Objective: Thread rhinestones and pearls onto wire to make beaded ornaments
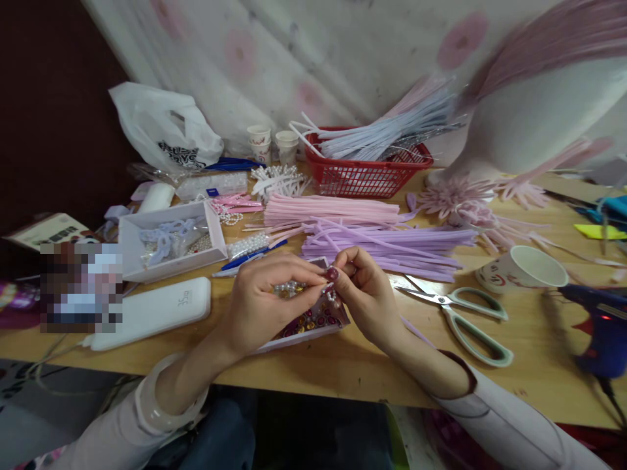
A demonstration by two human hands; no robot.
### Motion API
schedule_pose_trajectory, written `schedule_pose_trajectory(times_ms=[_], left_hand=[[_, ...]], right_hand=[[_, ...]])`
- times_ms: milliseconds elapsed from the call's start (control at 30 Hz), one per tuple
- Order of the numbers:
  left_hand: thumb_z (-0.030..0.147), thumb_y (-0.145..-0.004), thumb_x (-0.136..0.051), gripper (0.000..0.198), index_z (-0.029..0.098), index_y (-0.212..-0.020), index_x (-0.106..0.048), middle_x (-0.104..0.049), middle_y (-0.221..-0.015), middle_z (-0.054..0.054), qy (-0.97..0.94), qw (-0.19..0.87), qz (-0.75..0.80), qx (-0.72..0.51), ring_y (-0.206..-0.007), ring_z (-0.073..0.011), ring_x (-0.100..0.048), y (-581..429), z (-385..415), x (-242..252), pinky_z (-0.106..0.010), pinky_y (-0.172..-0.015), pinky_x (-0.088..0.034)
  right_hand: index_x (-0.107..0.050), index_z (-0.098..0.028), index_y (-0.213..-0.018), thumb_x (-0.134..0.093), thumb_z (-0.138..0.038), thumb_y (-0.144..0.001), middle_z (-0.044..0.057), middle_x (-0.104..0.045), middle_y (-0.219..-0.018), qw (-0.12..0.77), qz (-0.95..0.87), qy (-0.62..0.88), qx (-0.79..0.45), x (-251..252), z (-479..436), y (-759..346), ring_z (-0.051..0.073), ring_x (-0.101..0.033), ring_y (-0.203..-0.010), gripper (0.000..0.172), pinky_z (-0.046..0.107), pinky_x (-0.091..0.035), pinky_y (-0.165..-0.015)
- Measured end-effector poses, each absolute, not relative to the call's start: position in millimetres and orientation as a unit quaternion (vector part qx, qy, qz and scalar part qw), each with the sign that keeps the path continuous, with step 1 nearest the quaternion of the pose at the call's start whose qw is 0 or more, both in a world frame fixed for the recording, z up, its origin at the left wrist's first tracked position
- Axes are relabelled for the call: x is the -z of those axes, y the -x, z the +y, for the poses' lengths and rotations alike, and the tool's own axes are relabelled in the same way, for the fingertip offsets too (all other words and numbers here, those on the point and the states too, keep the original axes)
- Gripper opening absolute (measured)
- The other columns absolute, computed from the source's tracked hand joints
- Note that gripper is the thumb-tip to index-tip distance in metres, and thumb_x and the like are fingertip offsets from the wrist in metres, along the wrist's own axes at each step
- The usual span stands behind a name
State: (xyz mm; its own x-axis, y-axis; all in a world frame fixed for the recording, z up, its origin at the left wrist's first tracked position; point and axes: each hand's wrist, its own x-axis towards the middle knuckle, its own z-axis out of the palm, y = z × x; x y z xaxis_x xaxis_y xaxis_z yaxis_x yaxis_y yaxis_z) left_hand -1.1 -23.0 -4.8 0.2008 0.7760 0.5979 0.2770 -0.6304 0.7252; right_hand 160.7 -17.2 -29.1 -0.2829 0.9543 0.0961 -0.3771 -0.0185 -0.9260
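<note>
My left hand and my right hand meet over a small white box, fingertips pinched together. Between them is a small pearl-beaded piece, its white beads hanging just below the fingertips. A shiny dark red spot shows at the tip of my right thumb; whether it is a gem or a nail I cannot tell. Inside the box lie red and amber gems and some pearl beads, partly hidden by my left hand. Purple pipe cleaners lie just behind my hands.
Scissors, a paper cup and a blue glue gun are at right. A white power bank and an open box stand at left. Behind are pink pipe cleaners and a red basket.
</note>
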Motion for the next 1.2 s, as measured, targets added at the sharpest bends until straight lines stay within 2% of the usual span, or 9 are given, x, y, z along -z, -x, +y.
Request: schedule_pose_trajectory(times_ms=[267,433,700,833,1033,1200], left_hand=[[0.002,-0.074,-0.072,0.015,0.016,-0.071,-0.069,-0.073,-0.078,-0.002,-0.737,0.237,0.36,-0.52,-0.075,-0.0114,-0.068,0.7,-23.5,5.2,-0.022,-0.072,-0.053],[0.001,-0.076,-0.068,0.018,0.018,-0.072,-0.065,-0.069,-0.082,0.001,-0.717,0.251,0.37,-0.534,-0.077,-0.0108,-0.066,1.5,-24.8,10.2,-0.024,-0.075,-0.052],[0.002,-0.077,-0.067,0.017,0.019,-0.075,-0.064,-0.067,-0.083,0.0,-0.684,0.263,0.374,-0.568,-0.079,-0.0115,-0.065,7.2,-22.1,14.8,-0.024,-0.074,-0.052],[0.007,-0.077,-0.07,0.015,0.019,-0.077,-0.062,-0.068,-0.083,0.0,-0.635,0.341,0.406,-0.561,-0.08,-0.0122,-0.067,7.9,-25.2,10.5,-0.022,-0.074,-0.056],[0.014,-0.077,-0.072,0.017,0.017,-0.092,-0.064,-0.068,-0.08,-0.001,-0.584,0.442,0.439,-0.52,-0.075,-0.0127,-0.067,9.1,-22.0,5.0,-0.021,-0.07,-0.057],[0.021,-0.077,-0.076,0.013,0.017,-0.088,-0.069,-0.071,-0.082,-0.002,-0.559,0.476,0.449,-0.51,-0.076,-0.0128,-0.067,11.9,-17.1,9.9,-0.021,-0.07,-0.056]], right_hand=[[-0.051,-0.02,-0.08,-0.076,-0.048,-0.081,-0.01,-0.055,-0.049,0.494,-0.466,0.306,-0.667,28.7,-16.1,-162.0,0.003,-0.045,-0.034,0.038,0.011,-0.037,-0.034],[-0.056,-0.019,-0.081,-0.07,-0.05,-0.086,-0.007,-0.058,-0.052,0.483,-0.468,0.304,-0.674,26.3,-17.1,-162.4,0.003,-0.045,-0.036,0.035,0.012,-0.039,-0.036],[-0.067,-0.019,-0.097,-0.074,-0.035,-0.086,0.0,-0.068,-0.079,0.472,-0.479,0.255,-0.694,21.8,-19.9,-168.7,0.008,-0.064,-0.063,0.02,0.017,-0.054,-0.055],[-0.068,-0.02,-0.099,-0.073,-0.035,-0.087,0.002,-0.071,-0.084,0.475,-0.488,0.268,-0.682,21.9,-21.3,-169.1,0.012,-0.068,-0.073,0.019,0.024,-0.059,-0.065],[-0.065,-0.019,-0.094,-0.07,-0.041,-0.088,0.001,-0.067,-0.079,0.482,-0.515,0.284,-0.65,27.0,-18.7,-167.0,0.012,-0.065,-0.068,0.023,0.024,-0.055,-0.062],[-0.063,-0.019,-0.087,-0.06,-0.038,-0.096,-0.001,-0.061,-0.071,0.465,-0.593,0.329,-0.57,28.9,-17.8,-167.5,0.011,-0.055,-0.062,0.021,0.022,-0.046,-0.057]])
